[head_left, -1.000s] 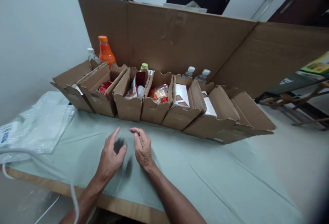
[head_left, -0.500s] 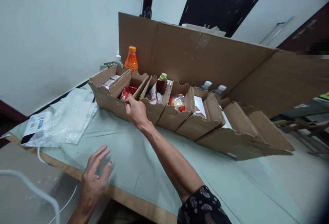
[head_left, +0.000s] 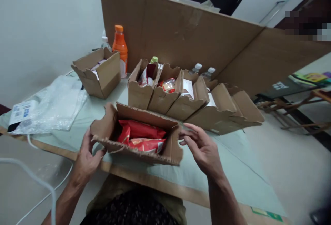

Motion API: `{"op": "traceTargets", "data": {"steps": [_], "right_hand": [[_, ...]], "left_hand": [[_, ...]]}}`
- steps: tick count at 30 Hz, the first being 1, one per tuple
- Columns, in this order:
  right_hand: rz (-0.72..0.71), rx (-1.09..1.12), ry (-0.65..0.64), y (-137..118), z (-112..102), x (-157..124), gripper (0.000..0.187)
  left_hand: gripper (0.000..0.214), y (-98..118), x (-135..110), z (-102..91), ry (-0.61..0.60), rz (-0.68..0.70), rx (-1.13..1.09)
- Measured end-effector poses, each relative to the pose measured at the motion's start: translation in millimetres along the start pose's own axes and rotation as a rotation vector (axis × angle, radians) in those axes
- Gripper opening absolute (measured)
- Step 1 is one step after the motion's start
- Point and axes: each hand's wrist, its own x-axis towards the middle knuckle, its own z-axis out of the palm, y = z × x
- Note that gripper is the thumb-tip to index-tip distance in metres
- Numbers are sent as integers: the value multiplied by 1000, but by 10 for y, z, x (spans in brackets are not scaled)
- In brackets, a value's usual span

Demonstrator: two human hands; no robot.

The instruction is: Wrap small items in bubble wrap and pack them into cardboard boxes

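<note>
An open cardboard box (head_left: 144, 157) sits in front of me at the table's near side, turned lengthwise across my view. Red snack packets (head_left: 142, 130) lie inside it. My left hand (head_left: 89, 154) is closed around the box's left end, thumb on the near side. At the other end, my right hand (head_left: 200, 147) has its fingers stretched out and spread; its fingertips are close to the notched right wall, and whether they touch it I cannot tell.
Behind stand a row of cardboard boxes (head_left: 165, 99) with packets and white cartons, a separate box (head_left: 111, 77), an orange bottle (head_left: 119, 47) and a tall cardboard panel (head_left: 181, 28). Bubble wrap (head_left: 59, 104) lies at left. A white cable (head_left: 33, 175) curves at lower left.
The box with red packets has come out of the row towards me and turned sideways, leaving a gap. My left hand has taken its left end; my right hand has moved right and opened.
</note>
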Motion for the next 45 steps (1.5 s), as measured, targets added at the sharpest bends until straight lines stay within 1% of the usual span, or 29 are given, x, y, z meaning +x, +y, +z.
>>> {"op": "traceTargets", "data": {"steps": [1, 2, 3, 5, 6, 7, 9, 11, 13, 16, 18, 19, 20, 21, 22, 24, 25, 26, 27, 28, 30, 32, 34, 36, 38, 41, 43, 45], "right_hand": [[4, 6, -17, 53, -97, -129, 44], [3, -7, -60, 96, -149, -263, 54], [-1, -37, -116, 130, -154, -393, 62], [-6, -120, -195, 179, -39, -602, 73], [-9, -158, -186, 199, 60, -665, 74], [-10, -188, -149, 219, 164, -695, 70], [-5, -225, -28, 269, 330, -661, 51], [15, -249, 95, 342, 369, -543, 33], [57, -273, 185, 440, 278, -398, 27], [156, -297, 279, 611, 41, -238, 30], [197, -305, 319, 714, -87, -223, 34], [198, -318, 347, 753, -129, -249, 36], [192, -338, 388, 783, -156, -298, 39], [185, -363, 442, 800, -169, -366, 42], [183, -388, 502, 806, -170, -446, 43], [197, -419, 597, 784, -136, -609, 41], [203, -420, 607, 759, -101, -675, 38], [199, -414, 584, 726, -51, -717, 35], [178, -401, 528, 686, 14, -730, 30], [139, -380, 446, 638, 96, -708, 26], [13, -324, 248, 515, 319, -560, 19], [-134, -258, 56, 353, 624, -292, 17], [-266, -200, -117, 169, 1008, 51, 21], [-368, -166, -293, -9, 1463, 428, 26], [-439, -177, -471, -161, 1972, 803, 28], [-484, -253, -655, -359, 2763, 1292, 26], [-518, -345, -746, -494, 3251, 1520, 26], [-605, -431, -837, -626, 3669, 1638, 27]], "left_hand": [[55, -16, -43, 32, -67, -27, 28], [49, -36, -87, 64, -120, -54, 59], [45, -56, -128, 95, -155, -82, 82], [43, -76, -190, 166, -165, -127, 98], [44, -70, -203, 211, -151, -141, 91], [45, -49, -202, 265, -138, -147, 77], [47, 33, -153, 418, -136, -135, 33], [49, 152, -45, 641, -153, -94, -23], [49, 278, 100, 927, -189, -26, -69], [51, 411, 313, 1384, -292, 89, -90], [58, 424, 397, 1614, -349, 130, -94], [62, 405, 413, 1682, -359, 135, -94], [66, 371, 410, 1710, -354, 132, -87], [69, 323, 391, 1696, -339, 125, -67], [69, 267, 361, 1642, -316, 121, -32], [65, 145, 282, 1440, -271, 122, 72], [60, 90, 240, 1310, -256, 132, 125], [54, 43, 200, 1176, -244, 151, 169], [47, 5, 164, 1047, -231, 180, 198], [40, -23, 133, 932, -215, 214, 215], [31, -61, 93, 757, -169, 278, 225], [28, -94, 80, 658, -123, 305, 223], [28, -138, 78, 617, -100, 305, 211], [27, -190, 76, 612, -97, 301, 188], [28, -242, 71, 625, -98, 290, 163], [33, -292, 68, 653, -103, 271, 136], [36, -304, 72, 670, -112, 266, 119], [41, -311, 75, 682, -117, 261, 102]]}}
